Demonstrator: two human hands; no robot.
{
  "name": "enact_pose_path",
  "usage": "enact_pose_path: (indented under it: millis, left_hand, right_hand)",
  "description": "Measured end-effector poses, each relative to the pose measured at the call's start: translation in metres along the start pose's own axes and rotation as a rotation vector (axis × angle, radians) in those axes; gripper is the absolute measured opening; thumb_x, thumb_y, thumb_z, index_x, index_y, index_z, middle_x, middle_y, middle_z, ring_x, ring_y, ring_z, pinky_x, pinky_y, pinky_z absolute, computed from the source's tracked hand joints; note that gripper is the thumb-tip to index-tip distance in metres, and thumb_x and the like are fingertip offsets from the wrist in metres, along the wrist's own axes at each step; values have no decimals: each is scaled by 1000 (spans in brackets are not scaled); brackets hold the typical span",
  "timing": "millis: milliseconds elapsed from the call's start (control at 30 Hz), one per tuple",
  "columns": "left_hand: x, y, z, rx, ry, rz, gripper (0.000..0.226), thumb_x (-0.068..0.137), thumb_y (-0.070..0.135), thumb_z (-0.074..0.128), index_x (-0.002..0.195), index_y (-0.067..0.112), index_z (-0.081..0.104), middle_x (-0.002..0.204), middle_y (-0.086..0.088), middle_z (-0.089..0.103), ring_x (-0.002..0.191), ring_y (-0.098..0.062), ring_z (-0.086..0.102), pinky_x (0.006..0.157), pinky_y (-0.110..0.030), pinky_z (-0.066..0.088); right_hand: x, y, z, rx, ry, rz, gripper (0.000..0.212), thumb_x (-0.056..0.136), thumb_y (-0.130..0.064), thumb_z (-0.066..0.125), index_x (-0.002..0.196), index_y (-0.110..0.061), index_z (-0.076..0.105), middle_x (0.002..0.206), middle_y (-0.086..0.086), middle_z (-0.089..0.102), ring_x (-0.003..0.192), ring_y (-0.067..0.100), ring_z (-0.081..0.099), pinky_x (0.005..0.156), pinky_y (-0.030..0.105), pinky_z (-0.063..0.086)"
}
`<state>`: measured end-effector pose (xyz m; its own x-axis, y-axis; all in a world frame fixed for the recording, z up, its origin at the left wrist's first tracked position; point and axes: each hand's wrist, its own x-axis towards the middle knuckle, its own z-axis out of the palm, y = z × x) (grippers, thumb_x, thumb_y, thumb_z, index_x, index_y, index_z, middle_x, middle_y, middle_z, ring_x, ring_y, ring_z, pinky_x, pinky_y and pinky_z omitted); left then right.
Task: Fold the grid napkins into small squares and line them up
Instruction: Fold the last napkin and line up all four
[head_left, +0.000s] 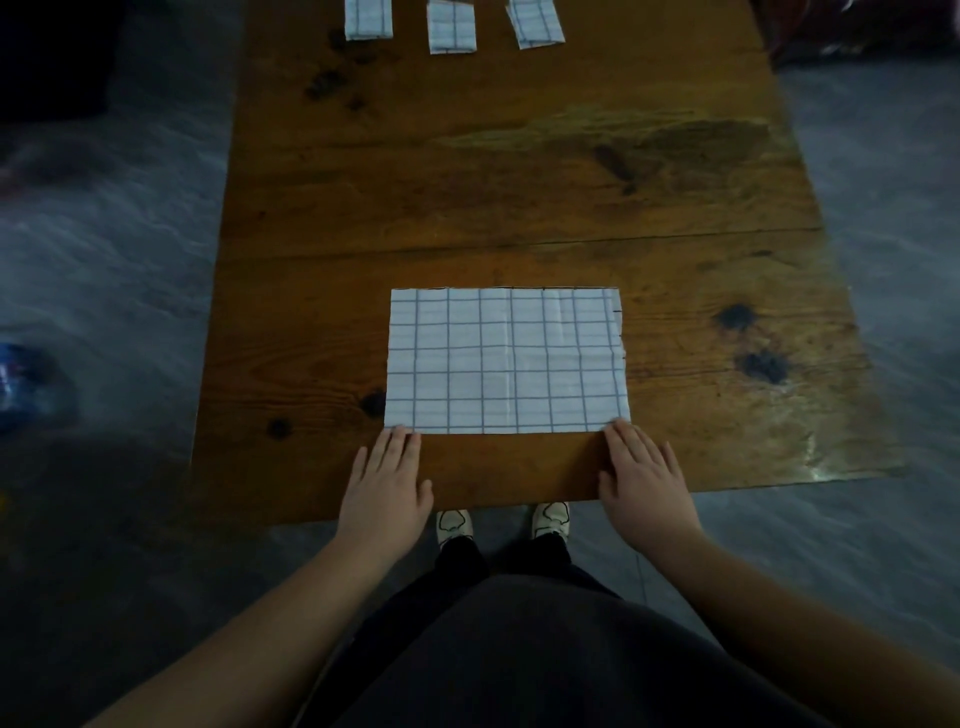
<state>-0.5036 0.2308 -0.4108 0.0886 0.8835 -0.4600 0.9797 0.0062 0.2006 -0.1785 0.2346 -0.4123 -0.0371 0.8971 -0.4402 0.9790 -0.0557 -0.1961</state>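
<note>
We see the white blue-grid cloth napkin (506, 360) flat mid-frame, creased; left hand (385, 486) and right hand (643, 480) flat, fingers straight, touching its bottom corners.

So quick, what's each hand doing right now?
Left hand: open, fingertips on the napkin, near left corner.
Right hand: open, fingertips on its near right corner.

- A grid napkin (506, 360) lies spread flat on the near part of the wooden table (519, 171).
- The left hand (385, 486) and right hand (643, 475) rest flat, their straight fingers (400, 439) touching the napkin's two near corners.
- Three folded napkins (451, 28) lie in a row at the far edge.
- Two shoes (550, 518) show below the table edge.
</note>
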Motion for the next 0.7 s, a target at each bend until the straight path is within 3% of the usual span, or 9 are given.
enact_pose_path:
  millis: [133,267,567,700]
  left_hand:
    - [-1,25,-8,-56,62,78,59,104,34,41,159,18,24,166,-3,21,154,-18,13,125,-38,11]
    - [3,55,-11,-116,52,201,44,100,24,46,144,22,45,145,5,45,137,-12,36,116,-32,30]
    - [26,79,0,-85,14,165,44,98,24,47,141,22,48,139,3,47,131,-15,38,112,-33,31]
    - [28,87,-2,-106,10,106,46,98,25,46,144,21,43,140,1,47,131,-16,39,112,-35,31]
  right_hand:
    - [23,-10,-18,80,70,-37,55,103,-30,43,155,-18,32,166,4,25,154,20,16,127,43,11]
    - [68,-22,-42,102,47,-77,57,102,-27,48,156,-20,33,165,4,26,154,22,16,126,45,16]
    - [171,-37,-85,48,33,-202,54,101,-24,48,153,-20,34,162,6,32,152,25,24,123,48,24]
    - [198,-34,-93,-13,-38,-225,55,104,-28,46,156,-21,29,163,5,29,153,28,20,124,49,19]
